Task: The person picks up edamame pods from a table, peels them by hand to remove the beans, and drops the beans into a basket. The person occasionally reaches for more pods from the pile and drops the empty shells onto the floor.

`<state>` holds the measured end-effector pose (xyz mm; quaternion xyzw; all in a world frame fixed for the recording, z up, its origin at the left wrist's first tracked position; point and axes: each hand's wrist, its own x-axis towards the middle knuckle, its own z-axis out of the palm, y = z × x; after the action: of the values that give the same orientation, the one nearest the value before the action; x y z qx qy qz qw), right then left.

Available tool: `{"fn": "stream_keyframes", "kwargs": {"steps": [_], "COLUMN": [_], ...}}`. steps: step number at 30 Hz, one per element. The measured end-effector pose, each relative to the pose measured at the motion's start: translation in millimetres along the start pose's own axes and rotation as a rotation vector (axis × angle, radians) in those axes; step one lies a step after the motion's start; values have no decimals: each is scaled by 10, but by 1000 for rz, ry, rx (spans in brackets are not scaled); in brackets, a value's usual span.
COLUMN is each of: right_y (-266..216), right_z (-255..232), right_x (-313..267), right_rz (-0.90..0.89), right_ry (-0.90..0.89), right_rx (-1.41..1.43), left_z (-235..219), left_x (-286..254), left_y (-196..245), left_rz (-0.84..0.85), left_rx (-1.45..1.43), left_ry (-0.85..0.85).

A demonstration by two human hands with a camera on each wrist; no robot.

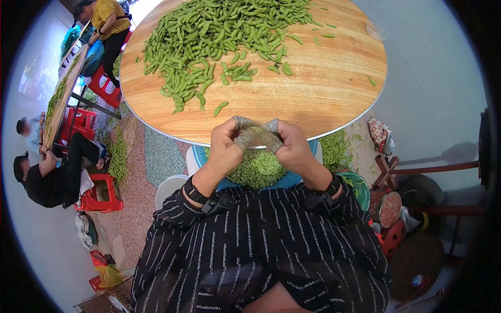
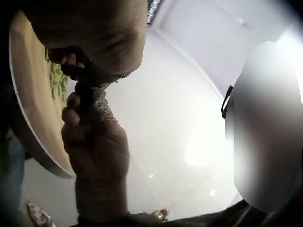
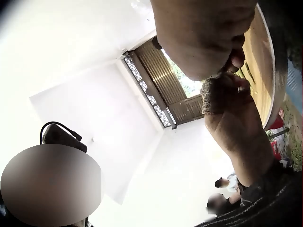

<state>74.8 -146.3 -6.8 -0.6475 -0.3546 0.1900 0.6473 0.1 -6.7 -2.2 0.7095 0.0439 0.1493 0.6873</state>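
Observation:
My left hand [image 1: 227, 149] and right hand [image 1: 298, 150] meet at the near edge of the round wooden table [image 1: 313, 99], thumbs and forefingers wrapped in greyish tape. Their curled fingers pinch a small, blurred greenish pod [image 1: 255, 130] between them. Most of it is hidden by the fingers. Directly below, a blue basin [image 1: 293, 180] holds shelled green beans [image 1: 257, 169]. A large heap of green pods [image 1: 209, 31] covers the table's far left part, with one loose pod [image 1: 221, 108] near my left hand. Both wrist views show the fingertips together, in shadow.
People sit and stand around another table [image 1: 60, 107] at the left, beside red stools [image 1: 102, 193]. Pods lie scattered on the floor. A white basin [image 1: 169, 189] is left of my lap; a green basket [image 1: 360, 194] and a wooden chair frame [image 1: 386, 172] stand at the right.

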Motion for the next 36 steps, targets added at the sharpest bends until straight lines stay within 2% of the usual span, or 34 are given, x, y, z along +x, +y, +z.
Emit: {"fn": "stream_keyframes", "kwargs": {"steps": [2,6,8,9,10,11,12,13,15,17,18,20,24,26,27,28,30,31,33,36], "right_y": [60,165,101,78,99,137,160,161,145,63,35,27,-51,-63,-68,-87,-149,-163,-179,-185], "right_z": [-5,-20,-42,-55,-76,-101,-118,-135,-175,-207,-214,-178,-150,-110,-100,-106,-126,-131,-130,-123], "right_x": [-6,-62,-100,-118,-133,-154,-178,-184,-164,-153,-142,-137,-108,-93,-88,-85,-83,-89,-116,-128], "right_rz": [-42,-82,-74,-68,-67,65,198,200,278,311,342,306,271,231,194,193,222,221,331,363], "right_ry": [11,30,71,110,111,91,70,71,20,13,1,33,61,53,48,47,2,3,-70,-53], "right_rx": [-46,-190,-194,-196,-197,-102,-5,-5,315,384,454,450,409,385,361,359,340,339,370,433], "left_z": [17,42,-1,-30,-64,-88,-96,-99,-149,-228,-221,-194,-66,12,-18,-7,25,21,6,3], "left_x": [-8,-56,-70,-64,-45,-34,-35,-29,-6,6,3,-21,-34,-66,-43,-44,-47,-40,-39,-43], "left_y": [-12,-116,-148,-146,-144,-145,-128,-92,-75,-91,-87,-69,22,-60,-59,-33,47,51,51,65], "left_rz": [-108,-92,-145,-147,-61,24,20,-29,-75,-203,-202,-352,-344,11,85,87,322,323,394,470], "left_rx": [-148,-192,-225,-226,-262,-298,-299,-275,-249,-337,-336,-379,-151,195,547,546,904,903,878,960], "left_ry": [38,46,145,142,163,186,187,125,59,-139,-139,-256,-312,-278,-278,-277,-196,-196,-156,-148]}}
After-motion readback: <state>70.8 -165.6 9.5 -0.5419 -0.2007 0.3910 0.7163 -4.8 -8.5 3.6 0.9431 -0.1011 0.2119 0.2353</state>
